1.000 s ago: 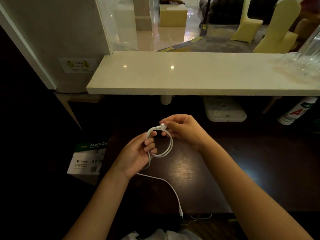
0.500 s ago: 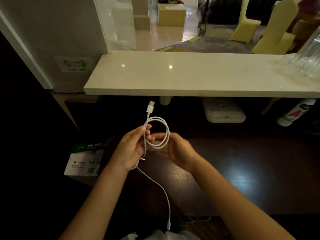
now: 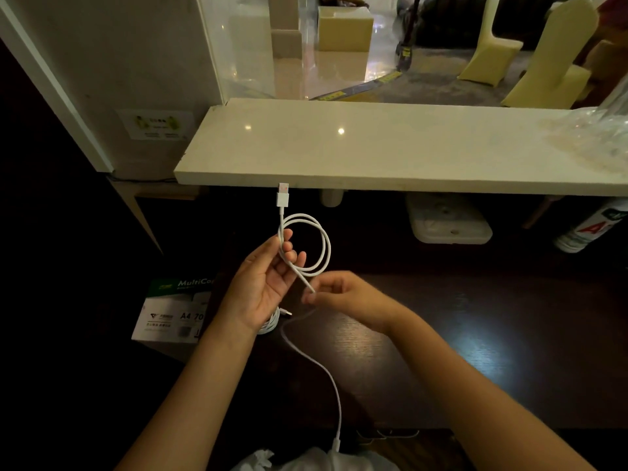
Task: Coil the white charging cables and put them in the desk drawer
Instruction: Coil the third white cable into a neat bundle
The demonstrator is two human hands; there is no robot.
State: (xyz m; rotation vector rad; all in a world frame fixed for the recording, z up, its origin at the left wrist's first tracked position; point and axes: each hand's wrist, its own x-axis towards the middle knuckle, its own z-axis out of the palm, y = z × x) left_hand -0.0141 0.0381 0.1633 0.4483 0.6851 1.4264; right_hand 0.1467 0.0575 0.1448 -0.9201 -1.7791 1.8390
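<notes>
White cable (image 3: pixel 324 244), part-looped, seemingly pinched by both hands.

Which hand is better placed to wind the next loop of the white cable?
Probably the right hand: it pinches the loose run of the white cable below the loop, while the left hand holds the loop itself.

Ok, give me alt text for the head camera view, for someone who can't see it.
A person's left hand holds a loop of white cable above a dark desk, its USB plug pointing up, while the right hand pinches the strand below the loop. The loose end trails toward the viewer; a pale counter runs behind.
</notes>
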